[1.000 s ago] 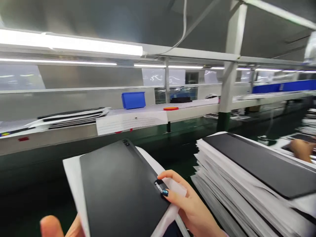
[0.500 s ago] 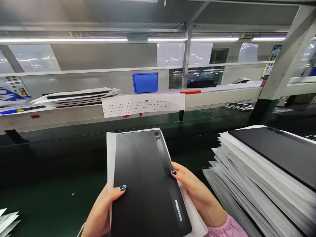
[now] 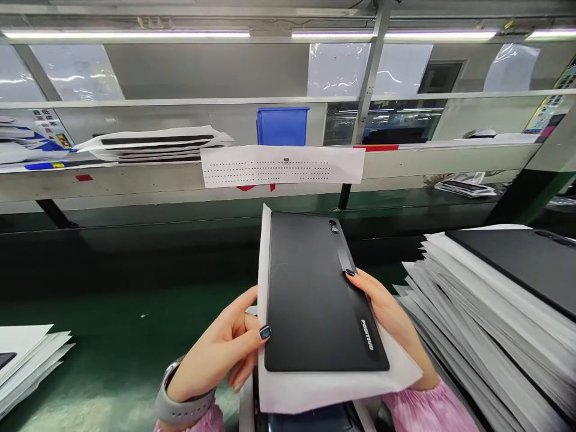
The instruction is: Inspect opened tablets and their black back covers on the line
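The panel (image 3: 312, 300) in my grip looks smooth and matt — plastic or metal, I can't tell — against smooth paper (image 3: 315, 390). My nails (image 3: 265, 332) are glossy, my watch strap (image 3: 182, 410) rubbery, my sleeve (image 3: 432, 413) crinkled cloth.

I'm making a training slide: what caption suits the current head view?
Right hand holds a black POSITIVO panel on a white sheet, left hand at its opposite edge, stack at right.

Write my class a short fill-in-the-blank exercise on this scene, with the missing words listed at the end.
1. The dark panel gripped by the right hand bears the printed word ____.
2. The sheet under that panel is coloured ____.
3. The bin behind the dotted paper is coloured ____.
4. A grey band circles the person's ____ wrist.

Missing words: POSITIVO; white; blue; left.
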The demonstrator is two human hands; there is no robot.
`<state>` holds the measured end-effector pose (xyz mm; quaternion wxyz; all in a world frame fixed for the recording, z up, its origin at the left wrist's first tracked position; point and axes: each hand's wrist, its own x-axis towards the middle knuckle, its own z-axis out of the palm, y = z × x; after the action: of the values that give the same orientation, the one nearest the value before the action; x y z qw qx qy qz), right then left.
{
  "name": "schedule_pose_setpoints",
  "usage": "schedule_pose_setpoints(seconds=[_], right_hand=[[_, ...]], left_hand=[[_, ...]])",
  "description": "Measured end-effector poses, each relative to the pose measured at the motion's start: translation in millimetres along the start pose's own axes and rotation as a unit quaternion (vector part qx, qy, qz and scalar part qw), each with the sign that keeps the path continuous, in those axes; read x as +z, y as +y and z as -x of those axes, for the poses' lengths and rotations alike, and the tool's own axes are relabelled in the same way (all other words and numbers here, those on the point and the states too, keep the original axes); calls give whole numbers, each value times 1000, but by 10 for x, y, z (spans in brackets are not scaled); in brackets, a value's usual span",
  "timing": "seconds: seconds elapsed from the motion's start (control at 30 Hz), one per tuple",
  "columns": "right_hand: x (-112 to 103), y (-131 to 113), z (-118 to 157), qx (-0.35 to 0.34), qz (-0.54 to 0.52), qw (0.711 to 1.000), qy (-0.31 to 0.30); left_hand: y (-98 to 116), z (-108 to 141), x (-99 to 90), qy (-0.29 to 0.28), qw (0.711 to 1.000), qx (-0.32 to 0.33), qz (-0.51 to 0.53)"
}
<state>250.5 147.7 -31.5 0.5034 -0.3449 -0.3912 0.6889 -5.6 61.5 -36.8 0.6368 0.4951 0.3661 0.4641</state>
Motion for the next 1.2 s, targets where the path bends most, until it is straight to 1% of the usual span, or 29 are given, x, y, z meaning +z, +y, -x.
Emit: schedule_pose_setpoints(seconds=[0.07, 0.17, 0.2, 0.27, 0.33, 0.4, 0.5, 0.6, 0.7, 0.87, 0.93, 1.03, 1.2], right_hand=[[9, 22, 15, 14, -6, 1000, -17], [69, 51, 48, 40, -24, 997, -60], [97, 59, 61, 43, -30, 996, -71], [156, 67, 90, 50, -34, 994, -87], [199, 64, 119, 59, -25, 993, -95], [219, 49, 141, 65, -12, 994, -91], [217, 29, 144, 70, -16, 994, -78], [204, 39, 108, 77, -32, 994, -76], [179, 68, 53, 85, -28, 993, -76], [91, 101, -28, 97, -9, 995, -17], [60, 111, -52, 95, -1, 995, -4], [48, 126, -66, 90, 5, 996, 0], [85, 137, -41, 92, 12, 996, 0]], left_hand=[[-22, -45, 6, 10, 999, 29, 38], [-42, -126, 34, 43, 990, 86, 103], [-48, -146, 42, 57, 987, 95, 115], [-62, -164, 45, 66, 984, 72, 151], [-69, -157, 34, 51, 978, 19, 200], [-59, -145, 22, 47, 970, -19, 236], [-25, -145, 13, 71, 966, -5, 250], [-19, -161, -8, 86, 967, 6, 241], [-51, -163, -61, 84, 970, -7, 227], [-71, -166, -137, 80, 967, -23, 241], [-54, -179, -139, 66, 966, -32, 249], [-30, -194, -117, 45, 965, -32, 255], [-33, -197, -87, 66, 968, -27, 241]])
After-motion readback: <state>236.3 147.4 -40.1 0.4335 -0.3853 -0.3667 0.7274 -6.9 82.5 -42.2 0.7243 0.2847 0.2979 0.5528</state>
